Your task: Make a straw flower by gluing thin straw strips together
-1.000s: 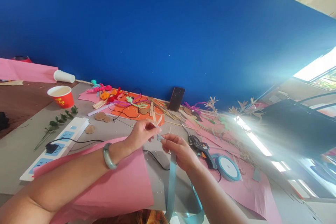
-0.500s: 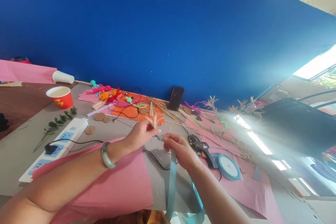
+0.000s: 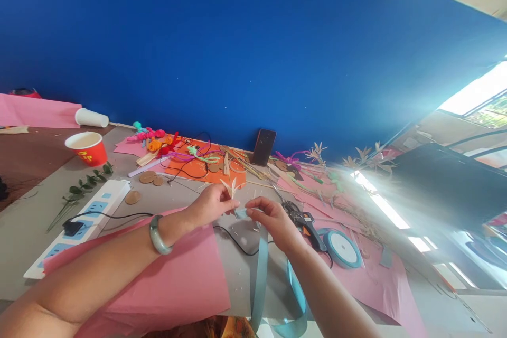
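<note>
My left hand (image 3: 212,204), with a pale green bangle (image 3: 156,235) on its wrist, pinches a small dried straw sprig (image 3: 232,188) whose tips stick up above the fingers. My right hand (image 3: 271,219) is closed on the end of a light blue ribbon (image 3: 260,274), right at the base of the sprig. The ribbon hangs from my fingers down toward me and loops at the bottom edge. Both hands hover over the grey table (image 3: 24,232), fingertips nearly touching.
A pink paper sheet (image 3: 178,280) lies under my left forearm. A white power strip (image 3: 85,219), red cup (image 3: 87,148), leafy twig (image 3: 81,190), orange sheet (image 3: 198,166) with pipe cleaners, phone (image 3: 264,147), glue gun (image 3: 309,224), ribbon spool (image 3: 343,248) and dried stems surround the hands.
The view has dropped slightly. My right hand's fingers have shifted on the ribbon end, lifting it closer to the sprig's base; the left hand keeps its pinch.
</note>
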Available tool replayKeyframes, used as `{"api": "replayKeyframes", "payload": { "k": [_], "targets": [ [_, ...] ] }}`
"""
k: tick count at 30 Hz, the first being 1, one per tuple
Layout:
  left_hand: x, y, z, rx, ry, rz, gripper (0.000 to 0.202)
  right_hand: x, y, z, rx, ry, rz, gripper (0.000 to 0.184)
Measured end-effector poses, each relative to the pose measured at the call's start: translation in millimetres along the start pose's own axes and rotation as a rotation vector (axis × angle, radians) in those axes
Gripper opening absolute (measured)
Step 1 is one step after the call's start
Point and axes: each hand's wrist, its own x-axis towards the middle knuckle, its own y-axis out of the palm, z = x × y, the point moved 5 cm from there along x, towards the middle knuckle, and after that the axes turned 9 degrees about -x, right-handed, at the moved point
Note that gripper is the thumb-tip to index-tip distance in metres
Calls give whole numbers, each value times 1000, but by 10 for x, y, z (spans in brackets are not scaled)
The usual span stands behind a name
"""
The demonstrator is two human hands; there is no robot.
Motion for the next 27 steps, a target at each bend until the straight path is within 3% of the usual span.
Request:
{"api": "replayKeyframes", "payload": {
  "k": [5, 8, 10, 12, 15, 17, 20, 27],
  "targets": [
    [-4, 8, 31, 1, -41, 2, 19, 1, -11, 15, -195, -88, -50, 17],
    [20, -17, 61, 13, -43, -8, 19, -17, -128, 78, -300, -156, -94, 22],
    [35, -29, 81, -17, -63, -3, 20, -27, -349, 107, -388, -189, -211, 26],
    [44, -37, 95, -56, -84, 1, 21, -43, -675, 111, -514, -210, -416, 27],
    [51, -54, 106, -76, -99, -25, 24, -28, -1132, 45, -823, -171, -614, 28],
    [55, -62, 111, -78, -100, -40, 26, 36, -1323, -45, -1069, -89, -569, 27],
    [61, -64, 113, -84, -96, -37, 27, 131, -1433, -192, -1302, 27, -342, 22],
    [71, -88, 126, -100, -130, -34, 27, 31, -1472, -379, -1353, 109, -141, 10]
  ]
}}
